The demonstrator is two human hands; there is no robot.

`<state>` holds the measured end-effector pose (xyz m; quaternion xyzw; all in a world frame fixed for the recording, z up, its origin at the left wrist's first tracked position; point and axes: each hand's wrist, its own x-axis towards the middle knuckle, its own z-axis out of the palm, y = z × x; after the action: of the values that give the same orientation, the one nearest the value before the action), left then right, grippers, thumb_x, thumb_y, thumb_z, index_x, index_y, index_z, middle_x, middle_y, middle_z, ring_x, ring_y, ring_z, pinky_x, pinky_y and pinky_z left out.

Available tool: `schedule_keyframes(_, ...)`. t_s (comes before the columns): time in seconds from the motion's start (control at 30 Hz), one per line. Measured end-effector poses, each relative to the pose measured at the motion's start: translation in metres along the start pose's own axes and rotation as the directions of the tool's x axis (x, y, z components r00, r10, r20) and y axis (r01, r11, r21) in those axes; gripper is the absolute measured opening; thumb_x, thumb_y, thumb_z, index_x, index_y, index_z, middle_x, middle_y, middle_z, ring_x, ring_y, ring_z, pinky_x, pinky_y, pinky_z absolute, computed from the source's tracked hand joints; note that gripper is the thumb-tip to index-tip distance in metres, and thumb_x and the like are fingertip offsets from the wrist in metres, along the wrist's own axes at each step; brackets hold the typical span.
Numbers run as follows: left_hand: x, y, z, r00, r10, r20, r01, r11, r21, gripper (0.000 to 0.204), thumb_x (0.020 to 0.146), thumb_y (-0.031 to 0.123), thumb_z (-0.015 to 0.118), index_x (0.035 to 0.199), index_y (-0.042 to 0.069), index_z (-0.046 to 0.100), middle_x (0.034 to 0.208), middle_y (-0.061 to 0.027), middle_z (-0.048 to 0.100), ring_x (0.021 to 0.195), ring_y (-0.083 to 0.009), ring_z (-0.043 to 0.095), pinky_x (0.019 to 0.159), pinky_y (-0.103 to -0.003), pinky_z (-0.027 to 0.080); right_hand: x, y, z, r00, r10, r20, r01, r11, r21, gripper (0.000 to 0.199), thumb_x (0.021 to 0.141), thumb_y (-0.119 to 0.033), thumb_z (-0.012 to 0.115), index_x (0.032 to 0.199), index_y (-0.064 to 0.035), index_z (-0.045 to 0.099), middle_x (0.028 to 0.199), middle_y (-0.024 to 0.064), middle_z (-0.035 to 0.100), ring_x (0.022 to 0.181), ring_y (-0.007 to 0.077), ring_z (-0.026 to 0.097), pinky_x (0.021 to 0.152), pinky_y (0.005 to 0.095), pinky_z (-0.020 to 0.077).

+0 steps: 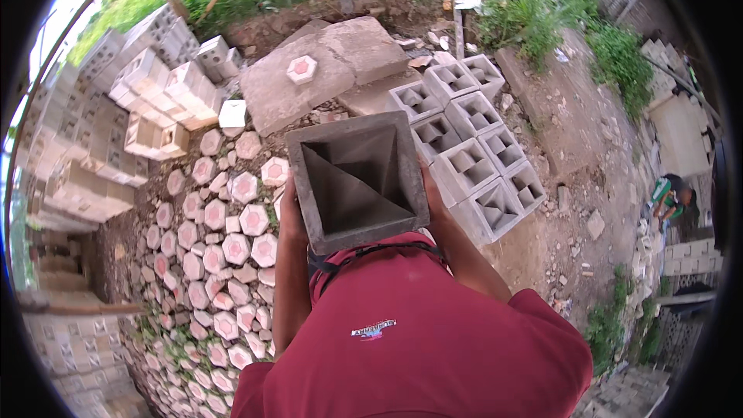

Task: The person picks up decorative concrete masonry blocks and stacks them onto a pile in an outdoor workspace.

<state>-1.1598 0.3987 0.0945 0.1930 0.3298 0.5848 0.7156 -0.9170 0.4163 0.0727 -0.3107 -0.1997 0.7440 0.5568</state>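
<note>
Head view, looking straight down: nearest to me is my own red shirt (410, 348), and just above it both hands are clamped on one grey concrete vent block (357, 179), carried at chest height with its hollow, pyramid-stepped face turned up at the camera. My left hand (291, 213) grips the block's left wall, my right hand (430, 195) grips the right wall, so the hands sit apart with the block pressed between them; most of each palm is hidden behind the block.

Just beyond my right hand, on the dirt, lies a laid-out group of the same blocks (472, 147), two rows side by side, faces up. I judge that part of the work as done: several blocks are already set down, and the one in my hands is not yet among them. How many remain I cannot tell.

Below and beyond my left hand the ground is covered with hexagonal pavers (232, 248), pale with pinkish centres. Farther past the block is a broken concrete slab (325, 70) with one paver on it. Well out to the left stand stacks of pale blocks (147, 108). Far off to the right a person in green (670, 195) crouches.
</note>
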Motion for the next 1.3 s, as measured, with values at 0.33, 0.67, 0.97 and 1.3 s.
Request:
schedule_keyframes(0.33,0.262,0.057,-0.01,0.932,-0.286,0.224,0.264,0.957,0.122,0.053,0.097,0.044,0.035,0.13,0.004,0.044,0.122,-0.0098,0.053,0.109,-0.0214,0.052,0.097,-0.034,0.042,0.17,-0.009,0.022,0.96,-0.134,-0.244,0.163,0.981,0.102,0.058,0.095,-0.048,0.036,0.132,-0.0047,0.043,0.124,0.0101,0.054,0.108,0.0192,0.055,0.094,0.0305,0.0438)
schedule_keyframes(0.67,0.41,0.038,0.026,0.717,-0.623,0.312,0.455,0.758,0.467,0.07,0.093,0.056,0.034,0.137,0.002,0.033,0.132,-0.014,0.043,0.119,-0.0259,0.046,0.103,-0.037,0.035,0.228,0.0,0.013,0.725,-0.162,-0.67,0.361,0.917,0.169,0.056,0.095,-0.051,0.037,0.126,-0.007,0.05,0.114,0.0063,0.059,0.099,0.0171,0.057,0.088,0.0299,0.0453)
schedule_keyframes(0.97,0.536,-0.07,0.045,0.415,-0.877,0.242,0.659,0.473,0.585,0.067,0.092,0.055,0.037,0.135,0.004,0.039,0.13,-0.013,0.048,0.118,-0.0278,0.047,0.103,-0.039,0.035,0.271,-0.011,-0.066,0.327,-0.378,-0.866,0.429,0.876,-0.22,0.071,0.092,-0.055,0.041,0.129,0.006,0.043,0.127,0.0138,0.05,0.113,0.0189,0.051,0.096,0.0298,0.0394)
schedule_keyframes(1.3,0.573,-0.168,0.089,0.346,-0.938,0.009,0.518,0.199,0.832,0.061,0.087,0.047,0.055,0.128,0.002,0.048,0.121,-0.0112,0.055,0.111,-0.0233,0.053,0.096,-0.035,0.04,0.294,0.01,-0.184,0.32,-0.196,-0.927,0.358,0.931,-0.073,0.065,0.087,-0.046,0.056,0.123,0.0077,0.05,0.119,0.0139,0.055,0.108,0.0177,0.052,0.093,0.0298,0.0379)
